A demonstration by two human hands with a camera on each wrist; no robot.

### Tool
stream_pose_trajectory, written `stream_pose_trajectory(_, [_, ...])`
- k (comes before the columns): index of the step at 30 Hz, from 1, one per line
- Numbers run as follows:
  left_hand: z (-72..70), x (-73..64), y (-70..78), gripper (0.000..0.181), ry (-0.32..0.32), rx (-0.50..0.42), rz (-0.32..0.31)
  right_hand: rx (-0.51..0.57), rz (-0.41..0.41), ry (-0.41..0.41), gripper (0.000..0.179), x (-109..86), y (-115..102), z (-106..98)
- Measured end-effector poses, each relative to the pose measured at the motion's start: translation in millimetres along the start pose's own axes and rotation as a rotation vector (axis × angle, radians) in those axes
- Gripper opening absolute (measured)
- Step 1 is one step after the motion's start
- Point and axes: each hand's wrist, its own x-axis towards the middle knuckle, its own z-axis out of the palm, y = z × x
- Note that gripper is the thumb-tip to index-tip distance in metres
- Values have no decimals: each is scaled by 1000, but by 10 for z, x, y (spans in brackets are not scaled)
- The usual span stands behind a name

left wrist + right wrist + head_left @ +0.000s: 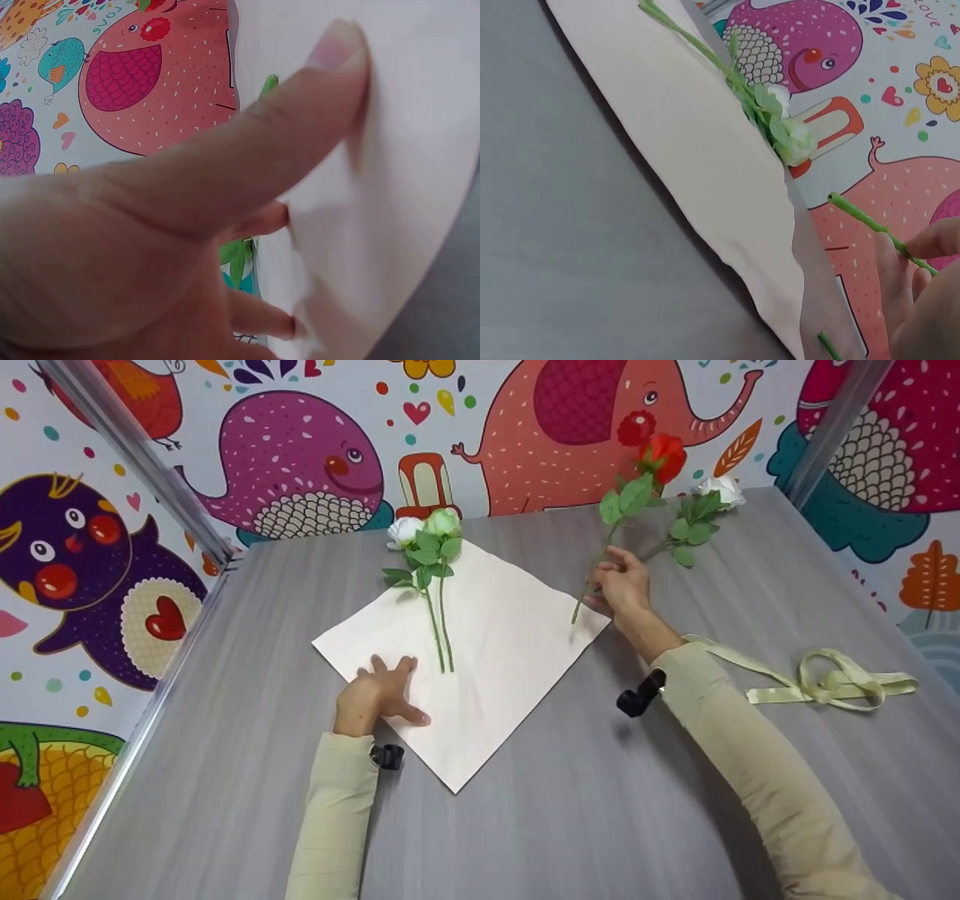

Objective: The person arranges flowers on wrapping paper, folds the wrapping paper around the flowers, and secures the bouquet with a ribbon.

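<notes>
A pale sheet of wrapping paper (510, 637) lies on the table with one corner toward the person. On it rest a white rose (406, 532) and a light green rose (442, 522), their stems side by side. My left hand (381, 694) presses the paper's left edge with spread fingers; in the left wrist view the thumb (322, 82) lies along the sheet. Over the paper's right corner, my right hand (624, 583) pinches the stem of a red rose (663, 457), bloom upward. The right wrist view shows the cut stem end (847, 206) sticking out past the fingers.
Another white rose (721, 493) lies at the table's back right, beyond the right hand. A loosely looped pale yellow-green ribbon (844, 684) lies to the right of the right forearm. A cartoon-printed wall (465, 427) borders the back of the grey table (555, 810).
</notes>
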Motion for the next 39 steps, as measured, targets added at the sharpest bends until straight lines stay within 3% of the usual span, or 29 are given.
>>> stream_pose_trajectory(23, [0,11,1,104,-14,-20,-8,-91,-97,-198,61,-223,47,636])
stream_pose_trajectory(31, [3,17,9,106,-18,-20,-15,-87,-92,-277,62,-294,21,840])
stream_pose_trajectory(39, [3,6,11,106,-18,-20,-19,-65,-59,-295,62,-369,66,1029])
